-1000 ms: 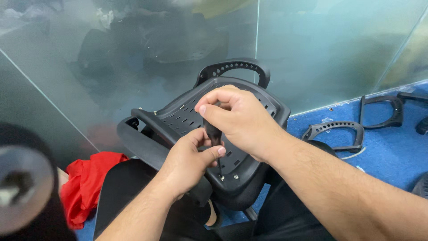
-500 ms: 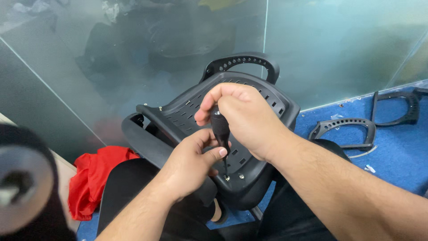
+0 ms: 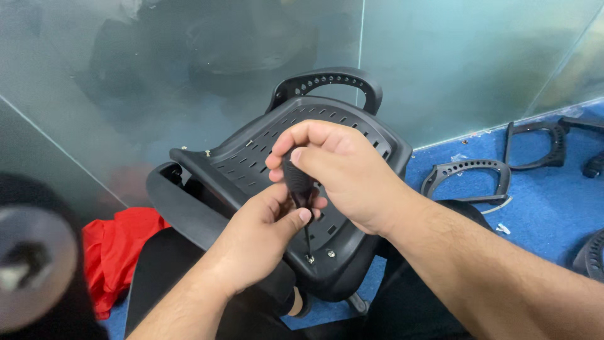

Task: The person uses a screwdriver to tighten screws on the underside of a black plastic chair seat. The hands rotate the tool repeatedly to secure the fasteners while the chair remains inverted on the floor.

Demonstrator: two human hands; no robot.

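Both hands grip screwdriver: right hand on handle, left hand below, tip on seat pan screw.

The right hand hides most of the screwdriver, whose tip perhaps meets a tiny screw.

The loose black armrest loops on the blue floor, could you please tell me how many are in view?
3: one armrest loop nearest the seat panel, another behind it by the glass wall, and a third cut off at the right edge. More may lie outside the picture.
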